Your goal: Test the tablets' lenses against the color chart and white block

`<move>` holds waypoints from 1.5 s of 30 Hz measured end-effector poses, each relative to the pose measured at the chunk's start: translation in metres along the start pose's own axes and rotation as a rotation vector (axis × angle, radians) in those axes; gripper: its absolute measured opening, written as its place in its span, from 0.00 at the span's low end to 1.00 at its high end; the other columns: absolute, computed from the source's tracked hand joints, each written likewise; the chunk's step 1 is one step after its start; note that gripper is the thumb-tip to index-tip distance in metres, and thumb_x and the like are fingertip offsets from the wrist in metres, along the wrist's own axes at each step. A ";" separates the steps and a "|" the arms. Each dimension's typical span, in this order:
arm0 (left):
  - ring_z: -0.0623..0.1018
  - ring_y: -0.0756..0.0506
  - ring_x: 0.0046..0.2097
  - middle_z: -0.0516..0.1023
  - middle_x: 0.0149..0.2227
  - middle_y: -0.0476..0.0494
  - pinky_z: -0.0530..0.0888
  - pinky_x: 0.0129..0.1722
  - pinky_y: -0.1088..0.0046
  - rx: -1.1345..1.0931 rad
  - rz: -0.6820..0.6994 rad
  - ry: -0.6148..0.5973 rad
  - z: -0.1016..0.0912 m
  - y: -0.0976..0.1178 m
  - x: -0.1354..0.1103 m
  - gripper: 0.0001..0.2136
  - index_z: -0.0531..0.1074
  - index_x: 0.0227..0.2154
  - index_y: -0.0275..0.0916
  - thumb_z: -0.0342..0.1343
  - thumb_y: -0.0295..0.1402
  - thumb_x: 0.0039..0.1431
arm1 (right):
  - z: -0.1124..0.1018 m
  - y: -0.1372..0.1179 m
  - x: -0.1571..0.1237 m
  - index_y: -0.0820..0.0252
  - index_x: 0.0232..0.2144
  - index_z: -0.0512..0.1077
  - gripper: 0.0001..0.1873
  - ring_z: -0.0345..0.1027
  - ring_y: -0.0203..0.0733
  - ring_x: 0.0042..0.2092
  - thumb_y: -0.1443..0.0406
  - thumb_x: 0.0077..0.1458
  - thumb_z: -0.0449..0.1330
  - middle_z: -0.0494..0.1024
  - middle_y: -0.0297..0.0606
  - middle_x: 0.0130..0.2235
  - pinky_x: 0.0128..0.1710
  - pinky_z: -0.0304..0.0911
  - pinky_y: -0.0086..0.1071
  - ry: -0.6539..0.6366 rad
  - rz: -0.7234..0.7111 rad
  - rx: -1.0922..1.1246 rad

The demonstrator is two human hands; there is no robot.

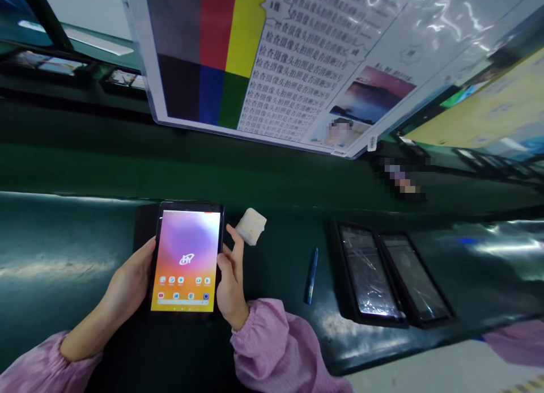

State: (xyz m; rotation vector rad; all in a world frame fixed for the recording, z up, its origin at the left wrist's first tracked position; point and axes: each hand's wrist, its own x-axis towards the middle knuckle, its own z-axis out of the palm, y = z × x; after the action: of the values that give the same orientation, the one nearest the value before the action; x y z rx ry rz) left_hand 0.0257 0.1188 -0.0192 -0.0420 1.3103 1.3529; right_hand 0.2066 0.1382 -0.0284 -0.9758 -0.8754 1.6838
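A black-framed tablet point(187, 260) is held upright over the dark green bench, its screen lit with a purple-to-orange home screen and rows of app icons. My left hand point(131, 279) grips its left edge, the fingers hidden behind it. On the opposite edge, my right hand point(232, 279) holds the tablet with the thumb at the side and the index finger raised along the frame. Just beyond that fingertip lies a whitish folded cloth or pad point(251, 226). Both wrists are covered by pink sleeves.
A blue pen point(313, 275) lies right of my hands. Farther right rest two dark-screened tablets point(369, 271) point(416, 277) side by side. A printed chart point(293, 70) with colour blocks and Chinese text hangs above the bench point(280, 336). More devices point(46, 63) sit on the shelf behind.
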 end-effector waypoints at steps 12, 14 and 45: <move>0.79 0.34 0.60 0.86 0.50 0.50 0.81 0.54 0.65 0.104 0.070 -0.157 -0.007 -0.004 -0.001 0.18 0.84 0.45 0.47 0.72 0.47 0.54 | -0.003 -0.008 0.005 0.44 0.69 0.61 0.33 0.81 0.50 0.44 0.60 0.63 0.57 0.82 0.39 0.52 0.39 0.78 0.41 0.028 -0.014 -0.077; 0.79 0.35 0.59 0.85 0.51 0.49 0.80 0.51 0.68 0.113 0.067 -0.171 -0.006 -0.003 -0.002 0.19 0.83 0.46 0.45 0.70 0.47 0.55 | -0.004 -0.009 0.007 0.44 0.69 0.61 0.33 0.81 0.50 0.44 0.59 0.63 0.58 0.82 0.39 0.51 0.40 0.78 0.42 0.026 -0.017 -0.079; 0.82 0.36 0.55 0.86 0.50 0.48 0.79 0.53 0.67 0.104 0.091 -0.203 -0.003 -0.003 -0.006 0.20 0.83 0.50 0.43 0.67 0.47 0.59 | -0.004 -0.005 0.008 0.47 0.64 0.65 0.28 0.81 0.51 0.45 0.59 0.63 0.59 0.82 0.38 0.49 0.42 0.77 0.44 0.094 -0.027 -0.115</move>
State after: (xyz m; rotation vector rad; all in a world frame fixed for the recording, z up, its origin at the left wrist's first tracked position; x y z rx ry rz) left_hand 0.0275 0.1124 -0.0181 0.2231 1.2205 1.3268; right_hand 0.2101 0.1480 -0.0271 -1.1071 -0.9273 1.5661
